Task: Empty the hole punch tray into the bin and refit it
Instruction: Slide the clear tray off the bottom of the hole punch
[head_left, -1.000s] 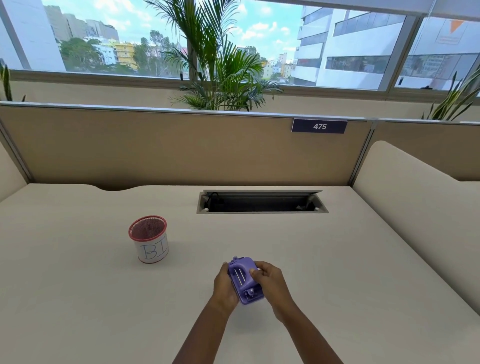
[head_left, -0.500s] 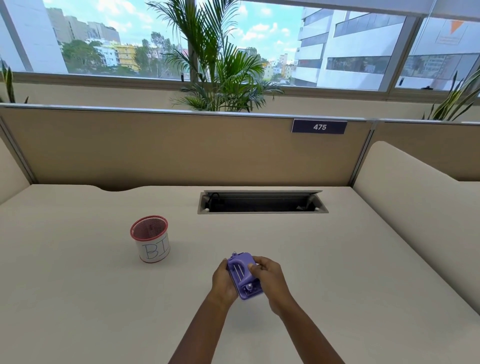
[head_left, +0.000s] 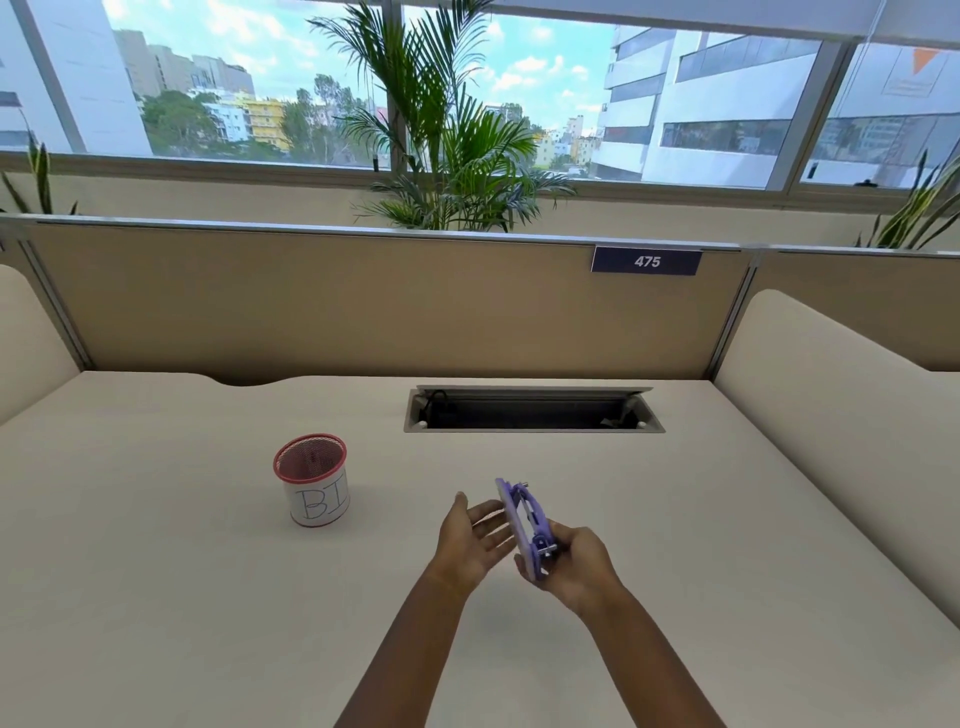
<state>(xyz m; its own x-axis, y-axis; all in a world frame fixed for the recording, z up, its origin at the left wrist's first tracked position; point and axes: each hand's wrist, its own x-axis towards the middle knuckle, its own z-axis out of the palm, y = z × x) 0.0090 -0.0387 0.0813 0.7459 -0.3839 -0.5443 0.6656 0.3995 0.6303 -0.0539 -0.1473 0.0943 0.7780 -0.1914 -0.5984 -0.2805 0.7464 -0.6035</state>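
A small purple hole punch (head_left: 525, 525) is held on its edge above the desk, its flat base facing left. My right hand (head_left: 576, 566) grips its near end. My left hand (head_left: 472, 540) is open beside it, palm facing the base, fingers spread and close to the punch; whether they touch it I cannot tell. The tray is not distinguishable from the base. The bin (head_left: 313, 480), a red mesh cup with a white paper label, stands on the desk to the left, well apart from both hands.
The beige desk (head_left: 182, 597) has a recessed cable slot (head_left: 532, 410) at the back middle. Beige partitions enclose the desk at the back and both sides, with a "475" plate (head_left: 645, 261). Plants and windows lie beyond.
The punch was cupped in both hands with its top facing up. It is now turned on edge in my right hand, and my left hand has opened and come off it.
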